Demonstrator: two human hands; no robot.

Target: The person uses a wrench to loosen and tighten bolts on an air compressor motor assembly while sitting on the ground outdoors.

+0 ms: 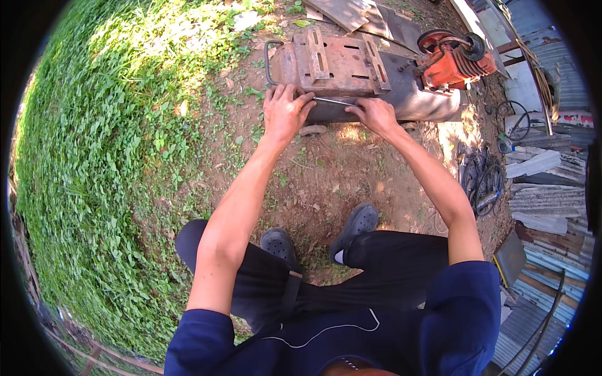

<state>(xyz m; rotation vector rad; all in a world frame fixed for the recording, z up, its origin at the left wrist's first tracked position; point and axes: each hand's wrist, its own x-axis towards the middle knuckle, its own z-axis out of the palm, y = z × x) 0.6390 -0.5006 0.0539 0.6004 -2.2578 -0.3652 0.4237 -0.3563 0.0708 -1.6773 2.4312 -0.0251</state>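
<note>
A thin, shiny metal rod [333,101] runs between my two hands along the near side of a rusty mounting plate [307,74]. The rod's left end is in the closed fingers of my left hand [286,111], by the plate's near left corner. At its other end, the fingers of my right hand [376,115] pinch it. What the rod is, I cannot tell. Under the plate lies a dark cylindrical tank [433,105], with slotted metal rails [318,55] on top. A red finned compressor pump [453,61] sits on the tank's right end.
A bent metal handle [268,62] sticks out at the tank's left end. Flat boards [351,14] lie behind. Coiled black hoses [486,182] and corrugated sheets [545,200] are to the right. Green ground plants [106,188] cover the left. My clogs [356,227] rest on bare soil.
</note>
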